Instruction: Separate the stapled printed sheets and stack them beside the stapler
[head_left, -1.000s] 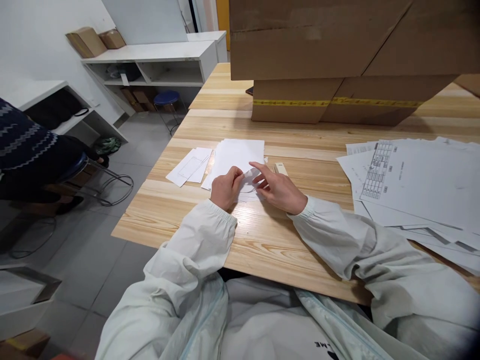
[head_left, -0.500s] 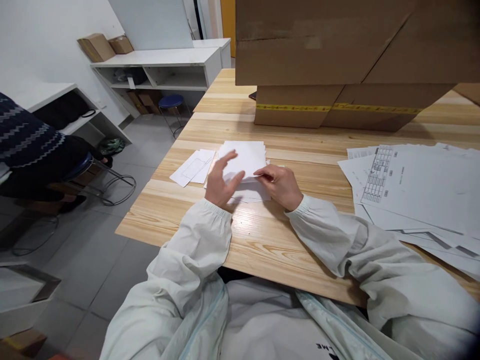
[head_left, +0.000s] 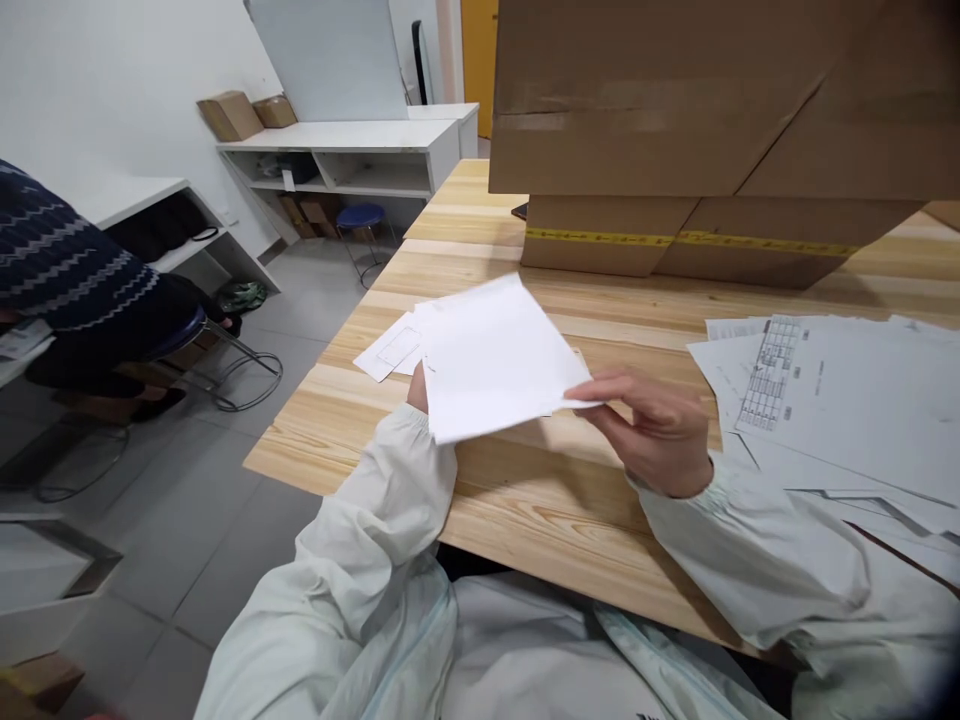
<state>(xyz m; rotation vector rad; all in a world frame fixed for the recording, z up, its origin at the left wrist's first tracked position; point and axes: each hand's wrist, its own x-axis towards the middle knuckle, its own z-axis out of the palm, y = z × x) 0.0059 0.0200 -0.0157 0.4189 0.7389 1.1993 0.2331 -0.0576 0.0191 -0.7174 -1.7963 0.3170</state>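
Observation:
A white sheet of paper (head_left: 499,360) is raised and tilted above the wooden table. My right hand (head_left: 652,425) pinches its near right corner between thumb and fingers. Most of my left hand (head_left: 418,388) is hidden behind the sheet's left side, so its fingers do not show. Left of the sheet lie small paper pieces with a drawn outline (head_left: 394,345). Other white papers beneath the raised sheet are mostly covered by it.
Large printed sheets (head_left: 855,410) lie spread on the right of the wooden table (head_left: 360,420). Stacked cardboard boxes (head_left: 675,110) stand at the back. At far left a person in a patterned sweater (head_left: 67,260) sits on a stool; a blue stool (head_left: 360,215) stands farther off.
My right hand has lifted the white sheet off the pile and moved right and toward me. The sheet now covers my left hand, which was open above the papers. The view has shifted slightly.

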